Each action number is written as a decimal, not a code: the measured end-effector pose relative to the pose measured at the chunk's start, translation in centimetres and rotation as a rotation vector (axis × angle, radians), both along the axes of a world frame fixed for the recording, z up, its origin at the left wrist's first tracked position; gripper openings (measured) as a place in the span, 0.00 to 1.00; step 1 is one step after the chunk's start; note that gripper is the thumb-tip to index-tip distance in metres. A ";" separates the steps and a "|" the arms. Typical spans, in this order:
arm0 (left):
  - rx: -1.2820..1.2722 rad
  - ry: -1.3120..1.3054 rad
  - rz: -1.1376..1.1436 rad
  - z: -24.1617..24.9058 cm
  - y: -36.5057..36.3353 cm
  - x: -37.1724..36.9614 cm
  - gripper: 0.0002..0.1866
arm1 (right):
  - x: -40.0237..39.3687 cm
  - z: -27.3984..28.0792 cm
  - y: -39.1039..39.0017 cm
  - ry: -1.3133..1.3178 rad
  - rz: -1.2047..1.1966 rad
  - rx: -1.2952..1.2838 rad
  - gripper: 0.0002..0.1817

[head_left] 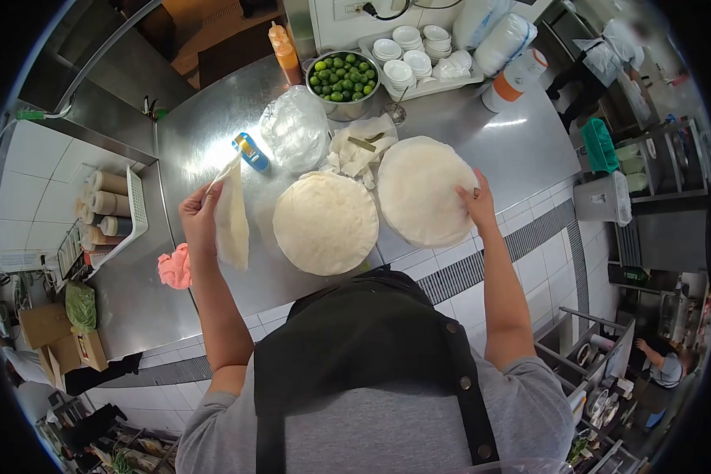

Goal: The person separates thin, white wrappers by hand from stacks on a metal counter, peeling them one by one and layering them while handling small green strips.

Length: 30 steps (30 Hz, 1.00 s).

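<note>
My left hand [201, 209] is closed in a pinch on a thin, pale tortilla-like sheet [233, 221], which hangs edge-on over the steel counter. At the right, a pile of large white flour tortillas [423, 189] lies near the counter's front edge. My right hand [477, 204] grips that pile's right rim, with the thumb on top; its other fingertips are partly hidden. Between my hands lies another round, yellowish-white tortilla pile [325, 223], touched by neither hand. Crumpled off-white cloth or paper [363, 150] sits behind the two piles.
On the steel counter [513, 150] stand a bowl of limes [343, 77], an orange sauce bottle [285, 55], a clear plastic bag [295, 130], a blue-and-yellow object [250, 152] and a tray of white bowls [407, 67]. A pink cloth [175, 266] lies left. Other people [612, 51] work farther off.
</note>
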<state>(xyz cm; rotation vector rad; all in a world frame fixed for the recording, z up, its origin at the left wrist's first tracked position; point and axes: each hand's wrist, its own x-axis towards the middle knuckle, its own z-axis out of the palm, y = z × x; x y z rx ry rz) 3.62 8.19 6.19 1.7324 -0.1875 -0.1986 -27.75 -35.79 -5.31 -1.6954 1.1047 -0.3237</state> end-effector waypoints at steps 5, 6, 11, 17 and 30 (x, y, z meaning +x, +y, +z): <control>0.000 -0.005 -0.028 -0.5 -0.9 -0.5 0.14 | -2.4 -1.7 1.6 -0.184 0.179 -0.155 0.42; -0.009 0.015 -0.050 -0.7 -0.9 -0.6 0.14 | -2.8 -1.8 1.9 -0.142 0.175 -0.128 0.43; -0.028 0.036 -0.060 -1.2 -1.7 -0.9 0.14 | -4.2 -2.9 1.6 -0.179 0.201 -0.154 0.43; -0.045 0.073 -0.085 -1.5 -2.7 -1.1 0.14 | -5.9 -2.4 0.2 -0.095 0.293 -0.065 0.45; -0.271 0.137 0.036 0.6 -7.5 -6.7 0.13 | 5.1 -1.2 7.5 0.373 0.356 -0.947 0.49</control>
